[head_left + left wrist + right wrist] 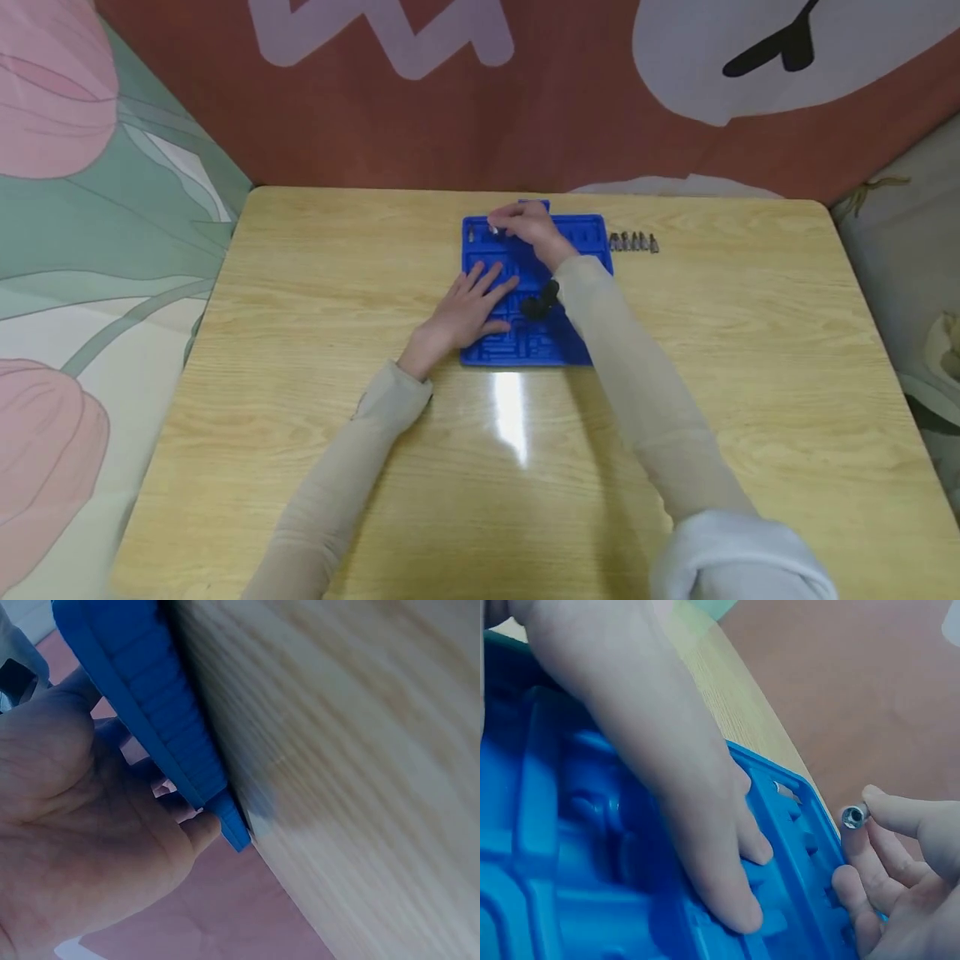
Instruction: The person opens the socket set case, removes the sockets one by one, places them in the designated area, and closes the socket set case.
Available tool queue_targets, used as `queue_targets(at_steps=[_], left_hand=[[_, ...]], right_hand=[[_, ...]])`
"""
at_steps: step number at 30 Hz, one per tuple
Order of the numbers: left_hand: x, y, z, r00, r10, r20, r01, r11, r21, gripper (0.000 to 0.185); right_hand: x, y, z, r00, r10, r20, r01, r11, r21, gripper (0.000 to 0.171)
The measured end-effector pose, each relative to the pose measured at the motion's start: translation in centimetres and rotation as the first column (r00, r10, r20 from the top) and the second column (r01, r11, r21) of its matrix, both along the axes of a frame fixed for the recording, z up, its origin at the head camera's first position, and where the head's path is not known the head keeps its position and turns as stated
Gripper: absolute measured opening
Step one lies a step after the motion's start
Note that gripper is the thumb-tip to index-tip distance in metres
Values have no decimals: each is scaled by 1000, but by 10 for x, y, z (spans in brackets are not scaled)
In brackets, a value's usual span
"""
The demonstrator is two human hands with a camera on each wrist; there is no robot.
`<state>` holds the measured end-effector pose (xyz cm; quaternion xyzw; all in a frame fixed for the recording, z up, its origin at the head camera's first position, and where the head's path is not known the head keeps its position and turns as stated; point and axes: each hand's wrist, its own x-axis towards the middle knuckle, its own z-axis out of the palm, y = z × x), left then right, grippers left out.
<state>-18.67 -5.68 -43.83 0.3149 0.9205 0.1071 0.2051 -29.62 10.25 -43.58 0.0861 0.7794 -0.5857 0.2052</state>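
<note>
**Left hand flat on the blue tray, right hand pinching a small socket at its far edge**

From my seat at the feeds, I see the left hand (468, 308) lying palm-down on the blue tray (577, 237), fingers straight and slightly spread, pointing toward the tray's far edge. The forearm runs in from the near-left of the table (300, 275), sleeve down to the wrist. In the right wrist view the same hand presses across the tray's raised ribs, fingertips resting in the moulded slots.

My right hand (525, 227) reaches over the tray to its far-left corner, the arm crossing the tray's right side. Thumb and forefinger are closed narrowly on a small metal socket (853, 817), its hollow end facing the wrist camera; the other fingers curl loosely beneath. The socket is held just off the tray's far rim, not touching it as far as I can tell.

The tray sits at the middle of the table's far edge. A row of metal bits (633, 242) lies on the table just beside the tray's far-right corner. A dark object (542, 304) rests on the tray near its middle, partly covered by the right sleeve; I cannot make out what it is.

The left wrist view is blurred: only palm, tray edge and wood grain. One silvery piece sits in a slot (784, 792) near the far rim.
</note>
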Motion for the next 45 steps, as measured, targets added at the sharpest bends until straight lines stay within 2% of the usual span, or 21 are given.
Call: queue_targets(at_steps=[4,9,13,18,21,23,25,29,31,36,41,45], left_hand=[[0,3,0,1000,-18,2,18,1000,11,71],[0,2,0,1000,-10,14,10,1000,-3,72],[-1,0,2,1000,0,24,0,1000,-5,72],[-1,-1,3,1000,-5,27,5,1000,3,71],[0,1,1,999,-13,29,13,1000,-7,71],[0,2,0,999,-13,29,13,1000,-10,72],[-1,3,1,1000,-9,26,9,1000,-6,72],[-1,0,4,999,-2,33,2,1000,-1,72],[0,-2,5,999,-4,38,4,1000,0,72],[1,-4,6,999,-6,38,6,1000,-1,71],[0,-3,2,1000,-3,31,3,1000,-5,72],[-2,-2,2,1000,-21,17,21,1000,-3,72]], right_hand=[[3,14,3,999,-48,26,49,998,-32,36],[7,32,8,991,-100,87,112,983,-143,40],[14,52,13,988,-127,87,142,971,-195,41],[23,100,16,976,-205,76,215,964,-158,42],[33,141,15,959,-277,63,284,935,-213,27],[42,167,14,942,-336,19,331,913,-238,16],[50,191,14,926,-373,-65,354,914,-200,6],[60,218,5,895,-411,-172,415,910,-15,7],[62,224,-2,901,-398,-175,412,910,49,7],[60,229,-16,909,-381,-168,402,907,123,10],[54,225,-20,893,-408,-190,438,886,155,11],[52,222,-19,897,-403,-183,439,861,257,17]])
